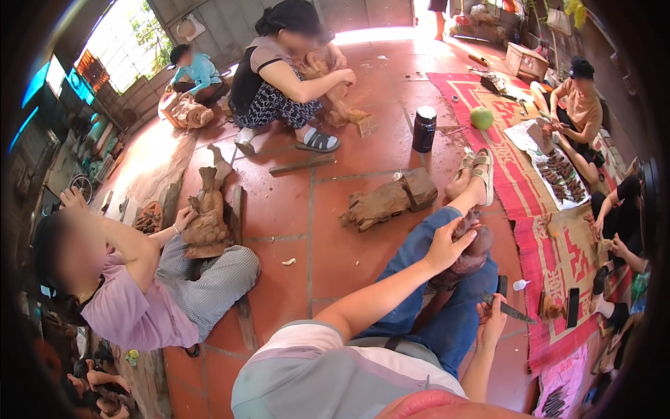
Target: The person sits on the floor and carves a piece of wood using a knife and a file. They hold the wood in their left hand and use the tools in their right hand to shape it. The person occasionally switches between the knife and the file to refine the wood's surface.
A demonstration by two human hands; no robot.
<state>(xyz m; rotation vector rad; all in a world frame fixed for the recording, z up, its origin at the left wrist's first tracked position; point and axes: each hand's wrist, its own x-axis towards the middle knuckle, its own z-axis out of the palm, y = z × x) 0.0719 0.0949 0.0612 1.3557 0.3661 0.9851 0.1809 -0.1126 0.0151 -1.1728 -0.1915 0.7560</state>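
Observation:
A reddish-brown carved wooden figure (476, 255) with rounded forms rests on my jeans between my thighs. My left hand (449, 246) wraps over its upper left side and steadies it. Beside my right thigh, my right hand (491, 320) is closed on a dark flat-bladed tool (513, 313). Its tapered blade points right, apart from the carving; whether it is a knife or a file I cannot make out. The underside of the figure is hidden by my hand and legs.
A rough wood block (391, 199) lies on the tiles ahead, near a black tumbler (423, 129). To the right, a red patterned mat (502, 164) bears a green round fruit (481, 118) and a small white bottle (520, 285). Several people sit around with carvings, one close on my left.

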